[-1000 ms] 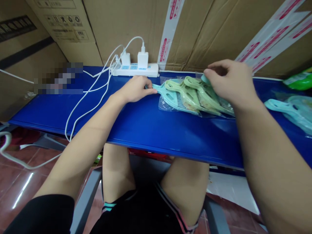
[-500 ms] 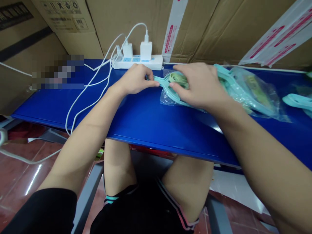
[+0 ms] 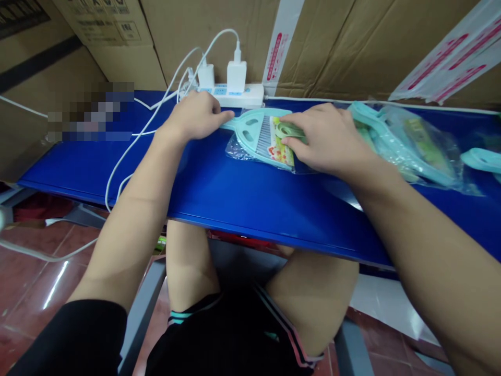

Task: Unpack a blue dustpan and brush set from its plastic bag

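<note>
My left hand (image 3: 195,117) pinches the handle of a light blue plastic scoop (image 3: 254,133) lying in a clear bag on the blue table (image 3: 242,193). A colourful label shows on the scoop's blade. My right hand (image 3: 326,138) rests curled on the scoop's right side, its fingers closed on a pale green piece (image 3: 285,130). More blue and green scoops in clear bags (image 3: 407,143) lie just right of that hand.
A white power strip (image 3: 230,94) with two white chargers and trailing cables sits at the table's back edge. Taped cardboard boxes (image 3: 336,47) stand behind it. Another light blue scoop (image 3: 481,159) lies at far right. My knees are under the table.
My left hand has pulled the blue scoop leftward out of the pile, so its blade and label now show. My right hand came from the pile's right end onto this scoop.
</note>
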Motion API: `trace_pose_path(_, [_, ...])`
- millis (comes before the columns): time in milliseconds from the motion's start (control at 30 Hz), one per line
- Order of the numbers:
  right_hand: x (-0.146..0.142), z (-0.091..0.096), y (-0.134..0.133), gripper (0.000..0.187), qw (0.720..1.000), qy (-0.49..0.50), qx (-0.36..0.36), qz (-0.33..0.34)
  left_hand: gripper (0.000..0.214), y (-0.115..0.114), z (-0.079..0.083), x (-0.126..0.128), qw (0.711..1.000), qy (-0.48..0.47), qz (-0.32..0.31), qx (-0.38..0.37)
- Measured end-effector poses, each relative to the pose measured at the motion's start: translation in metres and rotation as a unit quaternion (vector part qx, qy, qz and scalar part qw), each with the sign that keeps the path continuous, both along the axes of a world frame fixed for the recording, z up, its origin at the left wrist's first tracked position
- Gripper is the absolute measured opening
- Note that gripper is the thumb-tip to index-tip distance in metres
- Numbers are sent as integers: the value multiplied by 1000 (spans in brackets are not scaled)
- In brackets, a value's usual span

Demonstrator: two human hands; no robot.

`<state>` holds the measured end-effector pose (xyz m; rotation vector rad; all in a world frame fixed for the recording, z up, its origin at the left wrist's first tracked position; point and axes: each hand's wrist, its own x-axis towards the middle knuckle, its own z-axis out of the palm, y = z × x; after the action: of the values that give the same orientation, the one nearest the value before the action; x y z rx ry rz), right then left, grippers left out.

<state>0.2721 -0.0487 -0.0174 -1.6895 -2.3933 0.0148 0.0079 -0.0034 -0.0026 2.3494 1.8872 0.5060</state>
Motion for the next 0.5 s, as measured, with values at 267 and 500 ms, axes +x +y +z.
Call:
trace_pose_path(267, [1, 7, -3, 56, 999, -49, -11, -21, 29, -12, 14, -18, 988, -38, 142, -44])
trace_pose_path(500, [11, 1, 4, 54, 1000, -28, 10, 5, 19, -12, 13, -13, 983, -56, 170, -25])
